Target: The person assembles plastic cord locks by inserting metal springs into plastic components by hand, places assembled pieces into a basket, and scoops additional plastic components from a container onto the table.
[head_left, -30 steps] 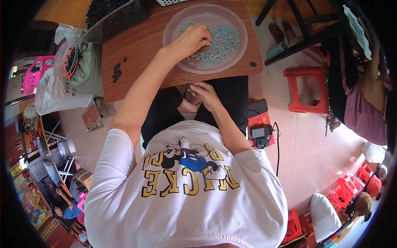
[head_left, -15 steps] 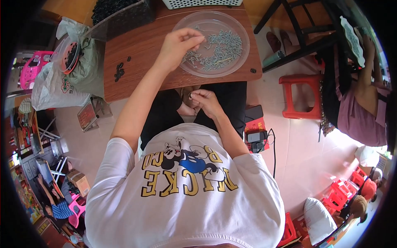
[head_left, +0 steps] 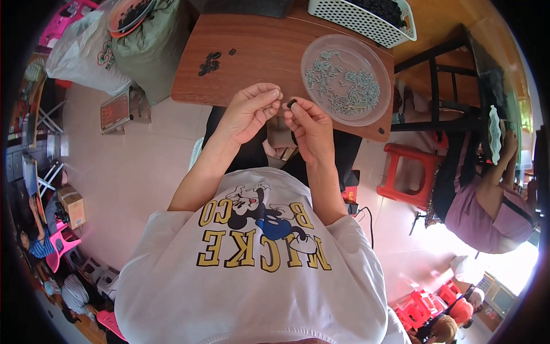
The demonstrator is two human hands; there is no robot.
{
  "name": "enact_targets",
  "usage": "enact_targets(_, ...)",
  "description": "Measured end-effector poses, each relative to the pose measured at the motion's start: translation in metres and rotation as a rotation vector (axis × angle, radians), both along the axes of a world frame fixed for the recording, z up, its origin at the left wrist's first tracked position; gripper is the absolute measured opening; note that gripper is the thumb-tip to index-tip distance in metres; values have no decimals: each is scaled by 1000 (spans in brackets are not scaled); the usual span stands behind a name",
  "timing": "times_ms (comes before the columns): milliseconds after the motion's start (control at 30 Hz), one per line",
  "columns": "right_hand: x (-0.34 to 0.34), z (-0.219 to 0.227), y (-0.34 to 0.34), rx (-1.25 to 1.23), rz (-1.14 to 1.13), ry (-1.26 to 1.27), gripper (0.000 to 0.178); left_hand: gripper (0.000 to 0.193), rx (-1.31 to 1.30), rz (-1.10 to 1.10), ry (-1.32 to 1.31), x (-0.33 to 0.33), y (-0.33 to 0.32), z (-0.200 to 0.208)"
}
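My right hand pinches a small black part between thumb and fingertips, over my lap just off the table's near edge. Close to its left, my left hand has thumb and fingers pressed together; whatever sits in that pinch is too small to make out. The two hands nearly meet but stay apart. Right of them, a round clear plastic dish on the table holds many small grey pieces that look like screws. A little group of black parts lies on the left of the tabletop.
The brown wooden table also carries a white perforated basket of black parts and a lone black piece near its right corner. Stuffed bags stand at left; a red stool and another person are at right.
My left hand has come back from the dish toward my right hand, which has risen with the black part. The view has shifted, so the table appears farther right.
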State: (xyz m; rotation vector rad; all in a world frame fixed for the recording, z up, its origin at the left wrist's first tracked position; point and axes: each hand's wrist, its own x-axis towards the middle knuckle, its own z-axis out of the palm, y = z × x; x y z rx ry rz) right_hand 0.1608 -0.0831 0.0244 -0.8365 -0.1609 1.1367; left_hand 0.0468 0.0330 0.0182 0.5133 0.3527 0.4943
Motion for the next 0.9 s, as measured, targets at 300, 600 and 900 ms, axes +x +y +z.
enact_targets(300, -17, 1, 5, -4, -23, -174, 15, 10, -8, 22, 64, -15, -9, 2)
enact_targets(600, -20, 12, 0, -57, -92, -335, 14, 12, -75, -4, 45, -9, -18, 0)
enact_targets(900, -20, 19, -3, -187, -131, -568, 11, 10, 46, 42, 148, -10, -22, 6)
